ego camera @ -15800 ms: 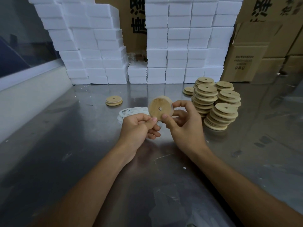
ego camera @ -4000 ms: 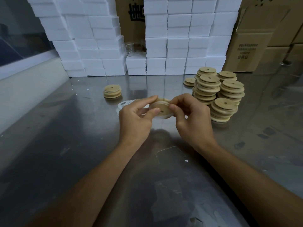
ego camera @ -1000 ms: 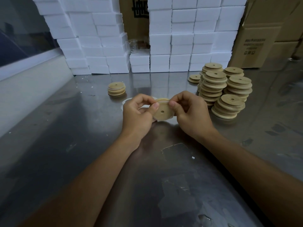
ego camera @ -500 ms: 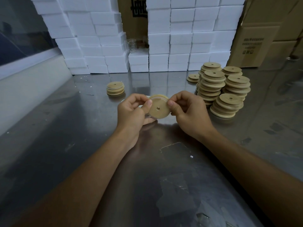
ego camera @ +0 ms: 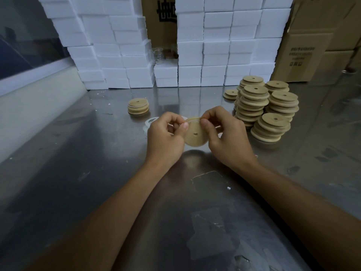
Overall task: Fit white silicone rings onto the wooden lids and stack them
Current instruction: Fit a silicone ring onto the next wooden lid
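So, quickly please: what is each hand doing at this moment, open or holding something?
Left hand: closed, pinching the left edge of the wooden lid.
Right hand: closed, pinching the lid's upper right edge, where the white ring sits.

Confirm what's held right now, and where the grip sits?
A wooden lid, held between the left hand and right hand, thumbs pinching its upper rim, where the white silicone ring sits.

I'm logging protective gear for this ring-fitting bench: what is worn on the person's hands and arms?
Nothing visible. The left hand and right hand are bare, with no gloves, rings or watch showing. Both forearms are uncovered to the frame's lower edge; no sleeve shows.
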`<state>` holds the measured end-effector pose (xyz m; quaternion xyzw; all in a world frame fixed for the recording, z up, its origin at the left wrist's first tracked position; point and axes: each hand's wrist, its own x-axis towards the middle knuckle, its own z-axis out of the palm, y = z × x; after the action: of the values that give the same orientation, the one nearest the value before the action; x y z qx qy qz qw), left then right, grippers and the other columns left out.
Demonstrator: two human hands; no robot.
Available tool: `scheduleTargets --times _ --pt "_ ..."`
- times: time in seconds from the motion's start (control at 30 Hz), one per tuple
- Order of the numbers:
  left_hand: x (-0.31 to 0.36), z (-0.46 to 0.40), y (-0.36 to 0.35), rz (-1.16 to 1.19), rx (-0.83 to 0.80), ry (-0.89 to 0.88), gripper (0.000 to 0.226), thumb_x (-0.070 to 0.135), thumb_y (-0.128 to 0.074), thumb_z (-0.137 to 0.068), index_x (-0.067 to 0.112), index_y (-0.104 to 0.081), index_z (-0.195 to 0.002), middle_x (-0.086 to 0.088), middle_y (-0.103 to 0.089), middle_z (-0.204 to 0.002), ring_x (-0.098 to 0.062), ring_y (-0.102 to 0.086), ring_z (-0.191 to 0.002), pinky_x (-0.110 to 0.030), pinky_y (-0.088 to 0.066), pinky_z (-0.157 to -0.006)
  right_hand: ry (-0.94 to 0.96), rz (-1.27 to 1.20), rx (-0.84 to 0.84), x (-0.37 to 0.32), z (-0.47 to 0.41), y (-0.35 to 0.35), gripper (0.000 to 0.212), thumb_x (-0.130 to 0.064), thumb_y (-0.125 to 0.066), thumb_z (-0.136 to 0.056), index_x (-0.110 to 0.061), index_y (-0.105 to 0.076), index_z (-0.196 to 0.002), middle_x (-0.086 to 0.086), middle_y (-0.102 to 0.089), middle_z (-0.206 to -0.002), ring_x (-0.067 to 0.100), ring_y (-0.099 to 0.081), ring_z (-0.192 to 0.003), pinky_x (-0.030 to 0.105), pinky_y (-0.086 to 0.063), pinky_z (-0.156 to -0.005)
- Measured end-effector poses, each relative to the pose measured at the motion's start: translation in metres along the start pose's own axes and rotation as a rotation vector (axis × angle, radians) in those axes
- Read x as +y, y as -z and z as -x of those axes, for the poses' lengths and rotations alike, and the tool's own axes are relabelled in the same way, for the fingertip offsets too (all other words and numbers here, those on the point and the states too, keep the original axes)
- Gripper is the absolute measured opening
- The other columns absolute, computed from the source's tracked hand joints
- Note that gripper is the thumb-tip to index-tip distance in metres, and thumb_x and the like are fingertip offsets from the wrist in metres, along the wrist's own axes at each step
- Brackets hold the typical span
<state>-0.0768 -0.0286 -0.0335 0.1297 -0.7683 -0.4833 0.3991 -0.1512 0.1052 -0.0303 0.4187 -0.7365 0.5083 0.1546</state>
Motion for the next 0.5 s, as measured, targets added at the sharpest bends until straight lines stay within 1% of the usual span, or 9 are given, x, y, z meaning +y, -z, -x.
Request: scheduleTargets --times 0.03,0.07,0.13,0.17,0.23,0.33,0.43,0.5 --pt "-0.0004 -0.0007 0.0 0.052 0.004 0.06 0.026 0.0 -0.065 -0.089 0.021 -0.059 -0.074 -0.001 -0.061 -0.073 -0.012 -0.059 -0.064 -0.031 -0.054 -0.062 -0.023 -0.029 -0.019 0.0004 -0.0002 -0.0002 0.005 -0.013 -0.061 -0.095 -0.013 -0.06 -0.1 -0.01 -0.065 -0.087 0.006 -0.062 -0.079 0.027 -0.053 -0.068" --pt "-0.0004 -0.0013 0.0006 0.093 0.011 0.101 0.025 0.0 -0.064 -0.089 0.019 -0.06 -0.074 -0.001 -0.061 -0.071 -0.011 -0.059 -0.059 -0.03 -0.053 -0.058 -0.061 -0.061 -0.047 0.0007 -0.0005 -0.0004 0.01 -0.016 -0.063 -0.095 -0.019 -0.058 -0.102 -0.01 -0.067 -0.09 0.008 -0.064 -0.076 0.028 -0.054 -0.068" --pt "-0.0004 -0.0022 0.0018 0.154 0.015 0.157 0.024 -0.001 -0.063 -0.09 0.016 -0.06 -0.073 0.0 -0.061 -0.068 -0.006 -0.058 -0.052 -0.024 -0.053 -0.056 -0.136 -0.122 -0.089 0.0008 -0.0014 -0.0008 0.02 -0.016 -0.067 -0.092 -0.029 -0.055 -0.102 -0.004 -0.07 -0.092 0.018 -0.067 -0.069 0.036 -0.057 -0.067" --pt "-0.0001 -0.0024 0.0019 0.184 0.006 0.184 0.022 0.0 -0.062 -0.09 0.014 -0.061 -0.074 -0.001 -0.06 -0.068 -0.005 -0.058 -0.051 -0.025 -0.055 -0.056 -0.16 -0.157 -0.082 0.0004 -0.002 -0.001 0.023 -0.013 -0.068 -0.091 -0.03 -0.055 -0.099 -0.001 -0.07 -0.091 0.022 -0.067 -0.068 0.04 -0.057 -0.067" --pt "0.0003 -0.0027 0.0016 0.244 -0.022 0.242 0.02 0.001 -0.062 -0.092 0.012 -0.062 -0.075 -0.003 -0.059 -0.068 -0.005 -0.058 -0.053 -0.029 -0.059 -0.06 -0.19 -0.233 -0.04 -0.001 -0.0032 -0.0006 0.027 -0.005 -0.068 -0.089 -0.029 -0.056 -0.094 0.003 -0.07 -0.091 0.023 -0.067 -0.069 0.044 -0.059 -0.067" --pt "0.0008 -0.0039 0.001 0.315 -0.065 0.319 0.019 0.001 -0.06 -0.094 0.008 -0.062 -0.077 -0.005 -0.058 -0.062 -0.011 -0.06 -0.058 -0.037 -0.061 -0.067 -0.232 -0.3 0.006 -0.004 -0.0037 0.0006 0.026 0.001 -0.067 -0.089 -0.023 -0.057 -0.09 0.008 -0.069 -0.087 0.016 -0.066 -0.07 0.044 -0.058 -0.066" --pt "0.001 -0.0047 0.0011 0.356 -0.101 0.35 0.018 0.002 -0.058 -0.096 0.006 -0.063 -0.079 -0.002 -0.058 -0.054 -0.013 -0.061 -0.06 -0.04 -0.061 -0.071 -0.3 -0.363 0.033 -0.0063 -0.0032 0.0006 0.023 0.002 -0.067 -0.089 -0.019 -0.058 -0.089 0.009 -0.068 -0.083 0.017 -0.064 -0.066 0.039 -0.056 -0.063" --pt "0.0011 -0.0042 -0.0008 0.359 -0.105 0.35 0.017 0.003 -0.058 -0.096 0.006 -0.063 -0.08 -0.002 -0.057 -0.055 -0.011 -0.061 -0.058 -0.04 -0.061 -0.071 -0.332 -0.4 0.048 -0.0069 -0.0029 0.0006 0.018 0.003 -0.066 -0.089 -0.012 -0.058 -0.093 0.011 -0.068 -0.084 0.016 -0.064 -0.064 0.033 -0.055 -0.059"
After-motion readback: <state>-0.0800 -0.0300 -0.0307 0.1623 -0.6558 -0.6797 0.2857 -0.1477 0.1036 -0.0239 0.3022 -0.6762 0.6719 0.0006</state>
